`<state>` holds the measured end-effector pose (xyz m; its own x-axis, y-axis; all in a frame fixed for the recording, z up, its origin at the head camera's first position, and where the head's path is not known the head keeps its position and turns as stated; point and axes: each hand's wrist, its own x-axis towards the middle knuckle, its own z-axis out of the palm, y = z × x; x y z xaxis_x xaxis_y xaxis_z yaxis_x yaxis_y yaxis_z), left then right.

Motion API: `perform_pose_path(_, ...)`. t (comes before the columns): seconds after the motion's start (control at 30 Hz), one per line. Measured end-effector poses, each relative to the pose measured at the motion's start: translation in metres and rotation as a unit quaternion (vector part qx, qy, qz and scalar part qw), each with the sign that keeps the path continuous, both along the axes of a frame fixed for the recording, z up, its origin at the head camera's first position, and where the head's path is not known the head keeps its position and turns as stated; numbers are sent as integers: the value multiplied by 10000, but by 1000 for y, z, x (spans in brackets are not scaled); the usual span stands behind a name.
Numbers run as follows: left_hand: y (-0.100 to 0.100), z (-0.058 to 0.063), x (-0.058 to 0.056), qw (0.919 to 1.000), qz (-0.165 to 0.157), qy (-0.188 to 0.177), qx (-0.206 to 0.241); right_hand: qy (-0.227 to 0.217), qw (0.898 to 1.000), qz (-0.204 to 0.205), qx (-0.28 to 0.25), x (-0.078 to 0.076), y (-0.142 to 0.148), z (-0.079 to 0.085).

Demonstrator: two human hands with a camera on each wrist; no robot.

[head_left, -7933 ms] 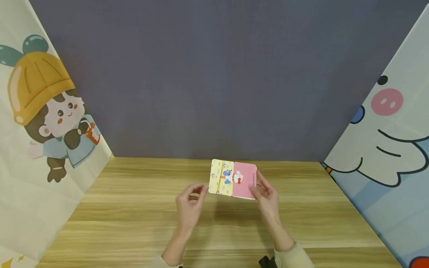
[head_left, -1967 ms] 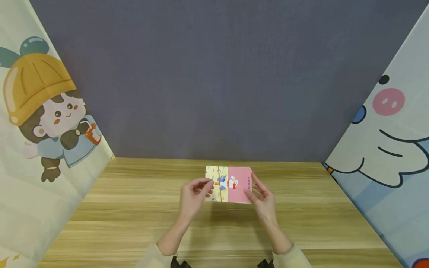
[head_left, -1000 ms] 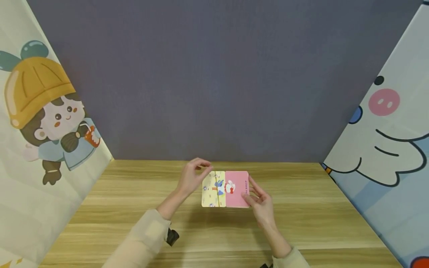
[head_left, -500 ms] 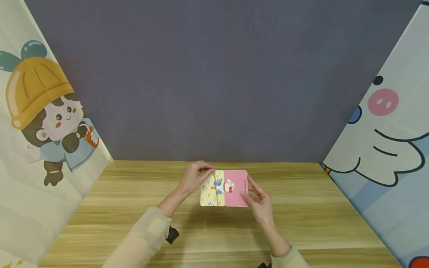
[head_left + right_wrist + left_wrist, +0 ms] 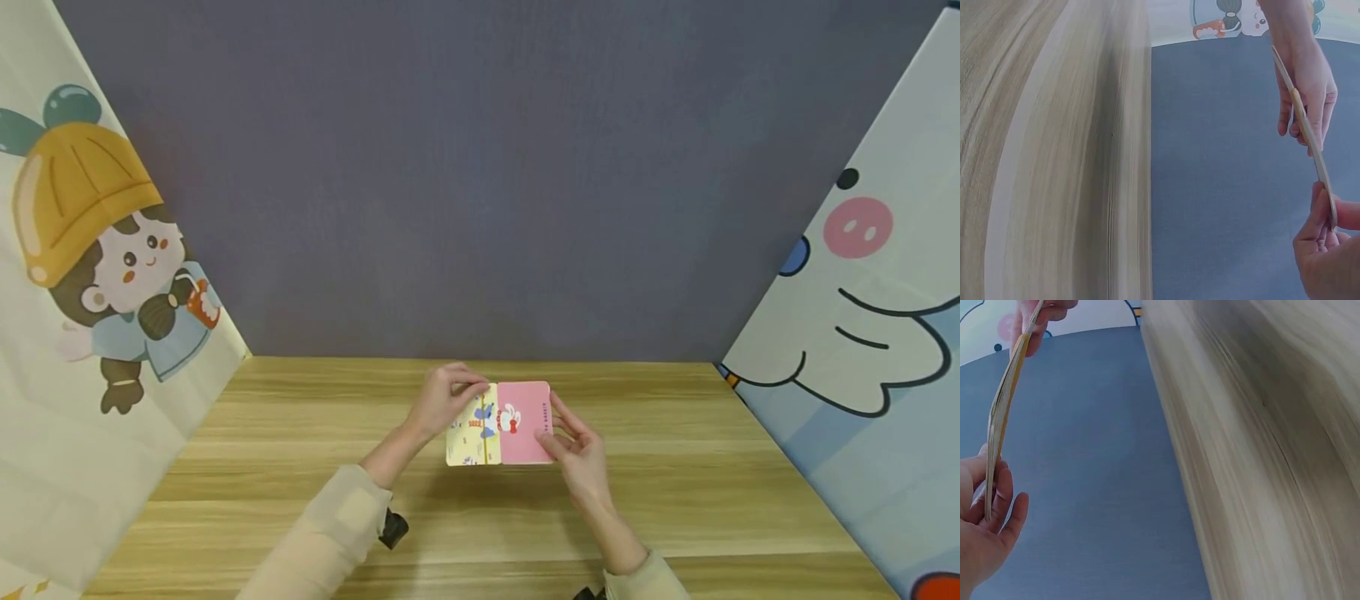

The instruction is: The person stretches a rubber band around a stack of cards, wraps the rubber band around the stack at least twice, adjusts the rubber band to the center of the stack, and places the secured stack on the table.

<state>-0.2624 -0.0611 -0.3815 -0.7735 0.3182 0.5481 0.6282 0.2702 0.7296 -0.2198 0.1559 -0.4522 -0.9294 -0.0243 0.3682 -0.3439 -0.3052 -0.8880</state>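
Note:
A small notebook (image 5: 527,446) with rounded corners is held up over the table; its right part is pink with a white rabbit, its left part yellow with a blue figure. A thin mustard elastic band (image 5: 485,454) runs down the yellow part. At the far edge, my left hand (image 5: 438,404) pinches with thumb and forefinger at the band's upper end, covering that corner. My right hand (image 5: 585,467) grips the right edge, thumb on the pink cover and fingers behind. Both wrist views show the notebook (image 5: 997,419) edge-on, with the band (image 5: 1298,103) along its side.
Beneath the hands lies a wood-grain table (image 5: 300,450). A dark grey panel (image 5: 480,167) rises behind it. Cartoon-printed sheets flank both sides: a figure in a yellow hat (image 5: 86,200) on the left, a pink-snouted animal (image 5: 858,227) on the right.
My left hand went from the notebook's left edge up to its far edge, then slid right with the band's upper end. The notebook drifted slightly left; my right hand keeps its grip.

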Motion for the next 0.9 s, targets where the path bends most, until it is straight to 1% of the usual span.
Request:
perform_pose_path(0.03,0,0,1,10000,-19,-13,-5,-84,9999,-85,35,5,-3,7)
perform_pose_path(0.13,0,3,1,9999,-87,-116,63,-88,9999,-119,69,10,-6,17)
perform_pose_path(0.17,-1,4,1,9998,-104,-112,95,47,10000,-3,-42,7,-5,15)
perform_pose_path(0.2,-2,6,1,9999,-100,-88,108,-65,9999,-131,69,11,-7,22)
perform_pose_path(0.27,-3,8,0,10000,-5,18,78,-109,9998,-162,81,12,-7,25)
perform_pose_path(0.37,-5,10,-2,9998,115,140,-29,-465,9982,-362,139,13,-8,31)
perform_pose_path(0.4,-6,10,-2,9997,152,146,-82,-709,9960,-504,222,17,-11,38)
perform_pose_path(0.53,-5,12,1,9998,143,5,-144,-1140,9915,-599,168,18,-12,42)
perform_pose_path(0.63,-2,19,8,9997,135,-185,-32,-1226,9906,-590,165,18,-13,44)
perform_pose_path(0.7,-1,18,10,9994,85,-316,104,-1220,9908,-568,160,18,-14,44)
perform_pose_path(0.8,1,13,8,9986,20,-471,234,-1193,9912,-557,163,18,-15,43)
perform_pose_path(0.9,2,5,4,9983,-91,-492,310,-1180,9913,-559,168,18,-14,42)
